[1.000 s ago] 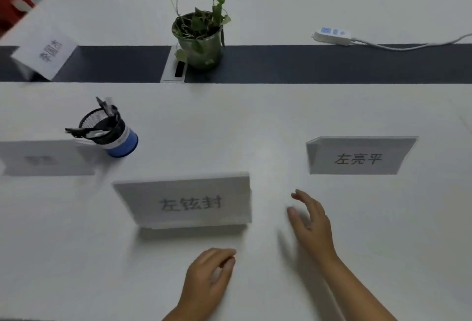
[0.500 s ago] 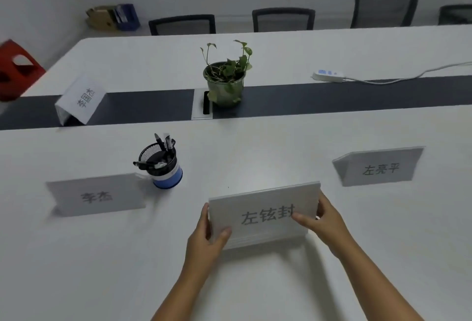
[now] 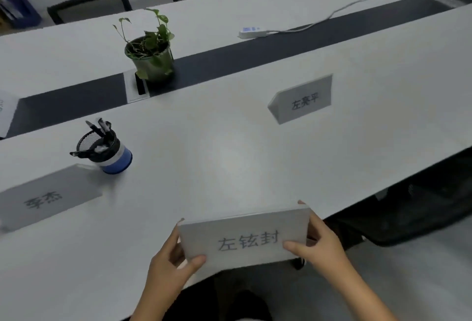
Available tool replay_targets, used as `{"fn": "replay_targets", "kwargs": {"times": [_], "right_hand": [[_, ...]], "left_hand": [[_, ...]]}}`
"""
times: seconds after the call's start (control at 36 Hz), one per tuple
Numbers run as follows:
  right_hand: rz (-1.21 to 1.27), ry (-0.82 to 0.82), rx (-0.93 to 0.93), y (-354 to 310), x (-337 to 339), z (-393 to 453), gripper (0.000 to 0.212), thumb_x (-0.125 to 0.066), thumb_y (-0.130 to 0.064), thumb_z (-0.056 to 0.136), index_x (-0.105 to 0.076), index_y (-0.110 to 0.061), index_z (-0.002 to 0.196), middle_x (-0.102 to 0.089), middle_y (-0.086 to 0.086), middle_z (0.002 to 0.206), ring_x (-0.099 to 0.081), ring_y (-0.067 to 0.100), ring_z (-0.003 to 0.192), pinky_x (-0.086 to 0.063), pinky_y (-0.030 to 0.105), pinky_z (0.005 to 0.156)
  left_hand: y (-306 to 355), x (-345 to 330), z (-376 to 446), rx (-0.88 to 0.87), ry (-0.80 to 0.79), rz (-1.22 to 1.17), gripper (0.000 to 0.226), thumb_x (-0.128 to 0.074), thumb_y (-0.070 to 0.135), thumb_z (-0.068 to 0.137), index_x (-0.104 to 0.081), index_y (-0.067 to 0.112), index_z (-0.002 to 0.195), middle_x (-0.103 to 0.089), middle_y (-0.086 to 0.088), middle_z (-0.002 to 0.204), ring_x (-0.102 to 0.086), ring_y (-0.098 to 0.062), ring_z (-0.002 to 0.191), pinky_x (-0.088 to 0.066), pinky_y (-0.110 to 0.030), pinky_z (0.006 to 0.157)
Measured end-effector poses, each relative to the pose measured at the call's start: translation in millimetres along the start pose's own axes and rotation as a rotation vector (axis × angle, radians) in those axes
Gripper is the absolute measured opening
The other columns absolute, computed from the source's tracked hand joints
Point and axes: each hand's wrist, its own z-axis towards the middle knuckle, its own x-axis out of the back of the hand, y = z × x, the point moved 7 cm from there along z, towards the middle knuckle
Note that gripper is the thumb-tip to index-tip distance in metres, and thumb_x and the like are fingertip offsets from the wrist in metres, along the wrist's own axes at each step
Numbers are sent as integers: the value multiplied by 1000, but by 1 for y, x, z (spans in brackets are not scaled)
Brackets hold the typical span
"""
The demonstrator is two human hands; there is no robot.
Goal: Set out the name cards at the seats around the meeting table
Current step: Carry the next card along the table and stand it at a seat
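Right now I have both hands on the name card (image 3: 245, 240) printed 左铉封, lifted at the near edge of the desk (image 3: 229, 162), its printed face turned toward me. My left hand (image 3: 168, 267) grips the card's left end, thumb across the lower front corner and fingers curled behind; my right hand (image 3: 321, 242) grips the right end, thumb on the front face beside the last character, fingers wrapped round the back edge. Taking the pen cup (image 3: 104, 148) as my mark: the held card is well apart from it, toward me and to its right. A second card (image 3: 48, 198) reading 李杰 stands just beside the cup on its near left. A third card (image 3: 304, 99) reading 左亮平 stands far to the cup's right. A potted plant (image 3: 150, 52) sits beyond the cup on the dark centre strip (image 3: 76, 98), and a white power strip (image 3: 251, 32) lies farther right along it. Chairs (image 3: 89, 5) stand past the far side.
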Motion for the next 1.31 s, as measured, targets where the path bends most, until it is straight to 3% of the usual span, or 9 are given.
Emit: {"fn": "replay_targets", "kwargs": {"times": [0.14, 0.25, 0.33, 0.53, 0.67, 0.81, 0.94, 1.17, 1.31], "right_hand": [[89, 82, -21, 39, 45, -76, 75, -75, 11, 58, -46, -25, 117, -60, -7, 90, -60, -14, 73, -46, 4, 59], [219, 202, -65, 83, 97, -139, 91, -87, -51, 18, -52, -46, 101, -66, -21, 92, -61, -13, 80, -49, 8, 60], [217, 333, -77, 116, 148, -180, 88, -79, -66, 11, -52, -57, 94, -67, -36, 86, -61, -12, 83, -51, 9, 65], [243, 632, -17, 149, 268, -293, 71, -77, -68, 17, -55, -67, 84, -64, -40, 88, -59, -14, 85, -47, 4, 68], [333, 758, -46, 189, 314, -347, 76, -91, -21, 32, -63, -38, 101, -68, -32, 84, -62, -11, 81, -47, 4, 71], [463, 824, -119, 227, 353, -357, 95, -88, -48, 13, -55, -43, 102, -70, -27, 87, -62, -9, 87, -48, 8, 73], [453, 945, -136, 236, 442, -323, 76, -74, 13, 57, -46, -34, 110, -68, -33, 70, -60, -17, 73, -46, 4, 60], [332, 1087, -111, 204, 615, -257, 77, -70, 21, 56, -46, -6, 124, -61, -12, 90, -60, -17, 67, -45, 1, 57], [339, 1135, -115, 204, 690, -230, 86, -85, 7, 41, -52, -12, 118, -70, -27, 72, -62, -12, 68, -48, 4, 62]], "left_hand": [[1, -40, -39, -28, -147, 78, 72, -71, -12, 64, -48, 26, 120, -70, 28, 68, -65, 8, 72, -48, -2, 61], [5, -105, -72, -81, -318, 125, 64, -78, 6, 61, -50, 42, 106, -68, 34, 81, -65, 6, 82, -48, -3, 63], [3, -161, -96, -91, -396, 156, 73, -78, 30, 44, -48, 46, 110, -66, 33, 93, -64, 2, 89, -51, -8, 70], [-1, -320, -167, -155, -753, 243, 84, -79, 6, 58, -33, 45, 116, -57, 49, 90, -58, 14, 91, -49, -6, 68], [0, -396, -197, -154, -907, 254, 79, -78, 23, 42, -45, 43, 111, -60, 42, 95, -60, 9, 93, -49, -8, 70], [5, -467, -204, -142, -978, 244, 72, -80, 22, 48, -54, 44, 112, -63, 32, 105, -59, 5, 100, -49, -8, 77], [28, -563, -179, -115, -1063, 255, 79, -82, 1, 54, -46, 35, 115, -63, 38, 93, -61, 9, 92, -49, -7, 66], [129, -732, -127, -292, -1066, 264, 80, -79, 2, 56, -40, 43, 113, -57, 48, 87, -57, 18, 87, -48, -4, 69], [171, -819, -110, -320, -1109, 303, 80, -76, -6, 60, -38, 36, 115, -55, 52, 82, -56, 21, 82, -47, -2, 68]]}}
